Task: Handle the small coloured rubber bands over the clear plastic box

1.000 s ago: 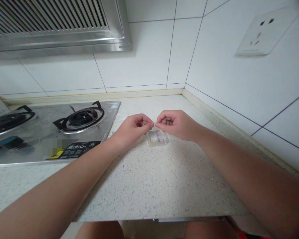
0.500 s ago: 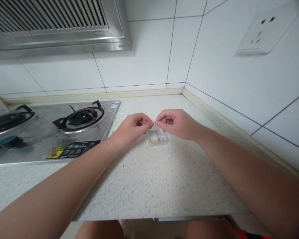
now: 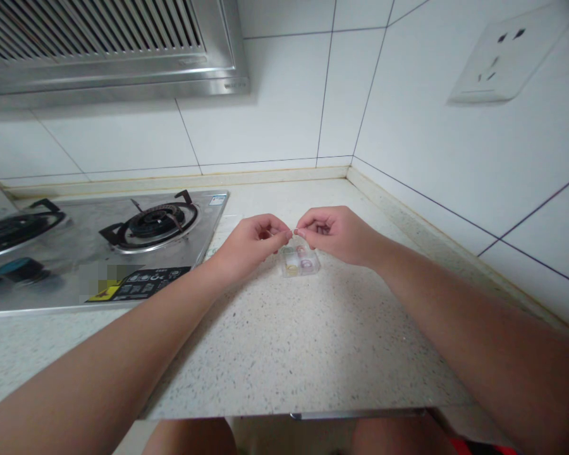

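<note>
In the head view the work in hand is a fine pinch. The left hand and right hand meet over the counter, each with fingers curled and thumb pressed to forefinger. The two pinches almost touch tip to tip. Whatever is caught between them is too small to make out; it may be something thin drawn from the box. That box is small and clear and lies flat on the counter just below the fingertips, between the two hands. It has a few little coloured rings inside. Whether it has a lid on cannot be told. Judging from this, the step is a two-handed grip on a tiny piece. It calls for steady fingertip control directly above the box, so that nothing dropped rolls off across the speckled top. To the left sits the stove, with its right burner closest to the left hand but apart from it. The hood hangs above it on the far wall. A socket is on the right wall. Nothing lies between the hands and the box, and both forearms pass over bare counter.
</note>
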The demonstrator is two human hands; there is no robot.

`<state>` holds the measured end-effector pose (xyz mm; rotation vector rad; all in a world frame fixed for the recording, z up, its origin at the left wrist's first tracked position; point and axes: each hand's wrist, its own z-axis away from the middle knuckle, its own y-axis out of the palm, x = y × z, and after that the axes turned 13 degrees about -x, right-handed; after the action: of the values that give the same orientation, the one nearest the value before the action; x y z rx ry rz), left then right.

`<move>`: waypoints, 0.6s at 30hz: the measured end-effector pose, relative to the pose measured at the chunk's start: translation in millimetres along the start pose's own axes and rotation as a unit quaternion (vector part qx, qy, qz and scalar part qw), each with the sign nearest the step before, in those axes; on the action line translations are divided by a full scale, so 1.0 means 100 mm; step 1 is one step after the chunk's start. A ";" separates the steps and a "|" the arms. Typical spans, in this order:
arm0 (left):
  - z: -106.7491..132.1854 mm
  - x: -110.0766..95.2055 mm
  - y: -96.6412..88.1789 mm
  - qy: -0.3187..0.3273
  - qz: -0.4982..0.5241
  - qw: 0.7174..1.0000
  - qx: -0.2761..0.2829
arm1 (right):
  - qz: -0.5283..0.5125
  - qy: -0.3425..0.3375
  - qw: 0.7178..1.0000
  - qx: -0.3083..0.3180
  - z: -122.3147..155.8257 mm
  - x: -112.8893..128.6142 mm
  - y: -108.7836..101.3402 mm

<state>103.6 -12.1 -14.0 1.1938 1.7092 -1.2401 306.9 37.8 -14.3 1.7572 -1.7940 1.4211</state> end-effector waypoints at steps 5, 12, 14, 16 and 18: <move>0.00 0.00 0.00 0.002 0.003 1.000 -0.004 | 0.005 -0.001 1.000 -0.001 0.00 0.01 0.00; 0.01 -0.02 0.00 0.001 0.009 1.000 0.000 | 0.006 -0.001 1.000 -0.005 0.00 0.02 0.00; 0.01 -0.02 0.00 0.000 0.009 1.000 0.001 | 0.008 -0.002 1.000 -0.005 0.00 0.02 0.00; 0.01 -0.02 0.00 0.001 0.009 1.000 0.002 | 0.007 -0.001 1.000 -0.004 0.00 0.03 0.00; 0.01 -0.02 0.00 0.003 0.008 1.000 0.004 | 0.006 -0.001 1.000 -0.003 0.00 0.03 -0.01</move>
<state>103.9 -13.8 -12.7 1.2157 1.6978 -1.2358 307.0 35.9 -11.9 1.7490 -1.8110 1.4158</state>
